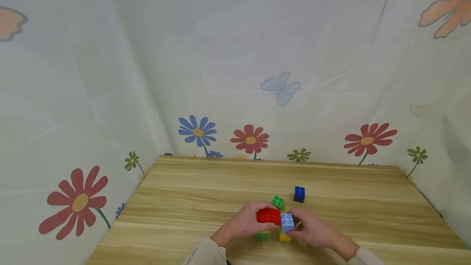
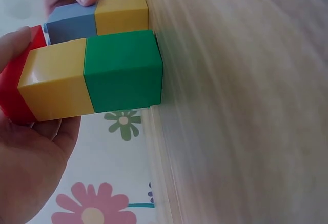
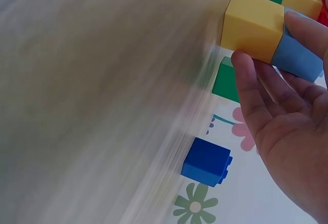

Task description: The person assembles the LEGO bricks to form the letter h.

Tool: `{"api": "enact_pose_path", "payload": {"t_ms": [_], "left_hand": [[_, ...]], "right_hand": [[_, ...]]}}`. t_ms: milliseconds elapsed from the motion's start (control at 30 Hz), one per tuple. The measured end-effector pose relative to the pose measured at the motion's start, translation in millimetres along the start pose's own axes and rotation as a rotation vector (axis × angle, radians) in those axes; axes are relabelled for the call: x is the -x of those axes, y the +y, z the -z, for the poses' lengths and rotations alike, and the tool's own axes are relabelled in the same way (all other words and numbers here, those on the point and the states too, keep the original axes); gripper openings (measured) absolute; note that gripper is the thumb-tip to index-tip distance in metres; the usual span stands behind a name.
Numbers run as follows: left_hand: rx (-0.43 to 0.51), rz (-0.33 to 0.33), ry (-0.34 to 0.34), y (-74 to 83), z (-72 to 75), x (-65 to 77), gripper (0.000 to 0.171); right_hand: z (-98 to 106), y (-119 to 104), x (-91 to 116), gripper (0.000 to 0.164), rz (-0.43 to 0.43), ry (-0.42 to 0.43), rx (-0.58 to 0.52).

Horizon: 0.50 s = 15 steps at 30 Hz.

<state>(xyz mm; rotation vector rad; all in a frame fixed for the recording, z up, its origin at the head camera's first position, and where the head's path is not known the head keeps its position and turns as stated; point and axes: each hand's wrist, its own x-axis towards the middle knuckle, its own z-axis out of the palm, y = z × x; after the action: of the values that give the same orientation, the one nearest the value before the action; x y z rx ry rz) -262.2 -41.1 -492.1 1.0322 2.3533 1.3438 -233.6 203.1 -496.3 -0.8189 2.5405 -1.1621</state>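
"Wood-grain bench (image 1: 184, 199), edges first. What are you getting?"

"Far edge meets the flowered cloth (image 1: 220, 52); left and right edges spread toward the camera, cloth past both. I've got the bricks well in from all three. Widest run of wood: left side."

"Tight spots?"

"Behind the stacks. Loose green brick (image 1: 277, 202) sits just past the red, dark-blue brick (image 1: 299, 194) farther back and right."

"Hands, quick. Left?"

"My left hand (image 1: 250, 221) grips the red brick (image 1: 268, 216), thumb on the near side, fingers on the far side. Below red, on the left wrist feed: middle yellow brick (image 2: 56, 80), then bottom green brick (image 2: 123, 73) right by the wood. Contact with the bench, I can't tell."

"Right?"

"My right hand (image 1: 312, 229) pinches the light-blue brick (image 1: 288, 225), spread about one brick wide, thumb near side. One fingertip touches the lower yellow brick (image 3: 253, 26) under it."

"Stacks joined?"

"Side by side, red right next to light-blue. Touching or a hair apart, can't tell."
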Motion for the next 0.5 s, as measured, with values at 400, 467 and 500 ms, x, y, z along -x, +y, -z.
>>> {"api": "enact_pose_path", "payload": {"t_ms": [400,467,500], "left_hand": [[0.031,0.004,0.001,1.4,-2.7,-1.0,0.036],[0.031,-0.002,-0.005,2.4,-2.7,-1.2,0.038],[0.028,-0.007,-0.009,3.0,-2.5,-1.3,0.039]], "right_hand": [[-3.4,-3.5,-1.9,0.030,0.002,-0.011,0.006],[-3.6,-3.5,-2.4,0.031,-0.004,-0.015,0.004],[-3.8,-3.9,-2.7,0.031,-0.003,-0.017,0.004]]}}
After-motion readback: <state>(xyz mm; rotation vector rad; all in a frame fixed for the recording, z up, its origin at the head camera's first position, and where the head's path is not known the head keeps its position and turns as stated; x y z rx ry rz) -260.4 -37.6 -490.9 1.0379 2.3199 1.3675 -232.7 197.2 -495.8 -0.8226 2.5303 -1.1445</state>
